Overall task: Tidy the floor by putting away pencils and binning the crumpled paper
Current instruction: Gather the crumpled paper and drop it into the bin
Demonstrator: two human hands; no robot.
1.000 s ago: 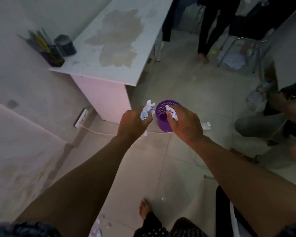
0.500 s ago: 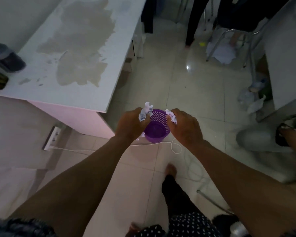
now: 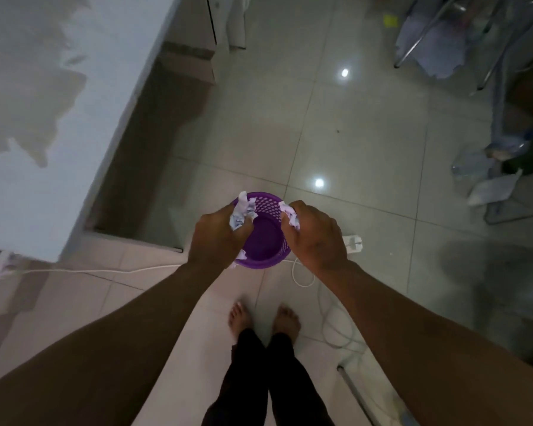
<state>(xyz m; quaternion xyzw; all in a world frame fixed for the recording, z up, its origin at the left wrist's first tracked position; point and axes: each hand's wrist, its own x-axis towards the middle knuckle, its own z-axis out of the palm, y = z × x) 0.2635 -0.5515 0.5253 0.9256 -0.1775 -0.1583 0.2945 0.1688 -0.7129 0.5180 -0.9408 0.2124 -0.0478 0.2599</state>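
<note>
Surroundings: tiled floor with two bright light reflections; white table fills the upper left, its top marked by a large irregular stain, its corner close to the left forearm. A white cable runs along the floor from the left edge under the left wrist, loops behind the right wrist and coils beside the right forearm; a white power strip lies just beyond the right hand. Metal chair legs and pale cloth or paper stand at upper right, well apart from the hands; clear plastic and white scraps lie at the right edge, detail too blurred to resolve. The person's bare feet stand directly below the hands. Task items: purple bin, round, perforated wall, mouth facing the camera, interior bottom visible with no contents discernible; it sits between the two hands, whether resting on the floor or lifted cannot be told. Left hand grips a crumpled paper, white with faint print, fingers curled round it at the bin's left rim. Right hand clutches a second crumpled paper, mostly hidden in the fist, at the right rim.
</note>
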